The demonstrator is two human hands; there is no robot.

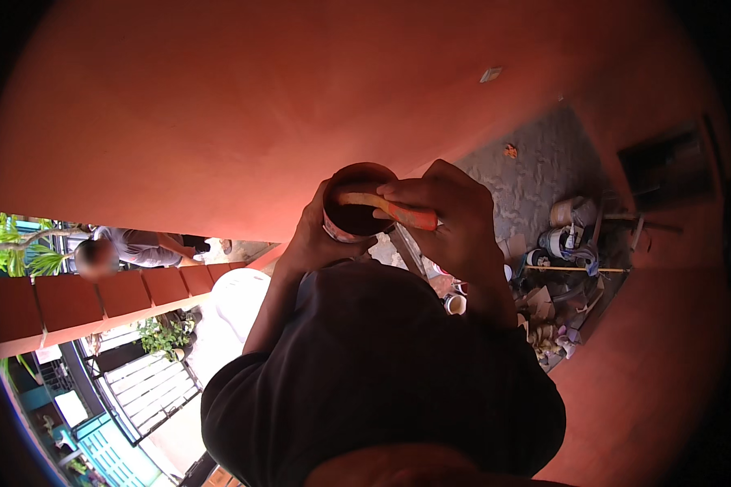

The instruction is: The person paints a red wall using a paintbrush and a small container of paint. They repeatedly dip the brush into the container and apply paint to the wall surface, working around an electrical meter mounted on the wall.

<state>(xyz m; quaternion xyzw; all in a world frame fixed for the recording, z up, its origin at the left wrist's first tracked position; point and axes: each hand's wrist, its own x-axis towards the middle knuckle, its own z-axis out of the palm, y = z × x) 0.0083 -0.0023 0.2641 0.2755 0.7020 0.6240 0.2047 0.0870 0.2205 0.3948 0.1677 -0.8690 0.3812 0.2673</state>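
Observation:
My left hand holds a round open paint can from its side, with fingers under and around it. Inside, the can is dark reddish brown. In my right hand is a paintbrush, gripped by its paint-smeared red and yellowish handle. The brush reaches over the can's rim and its lower end is inside, so the bristles are hidden. Both hands are close together in front of my chest. A red-painted wall rises just beyond them.
Paint containers, a thin stick and cardboard scraps lie on the grey ground at right. A white pail stands below my right forearm. At left, another person is beyond a red ledge, near a potted plant.

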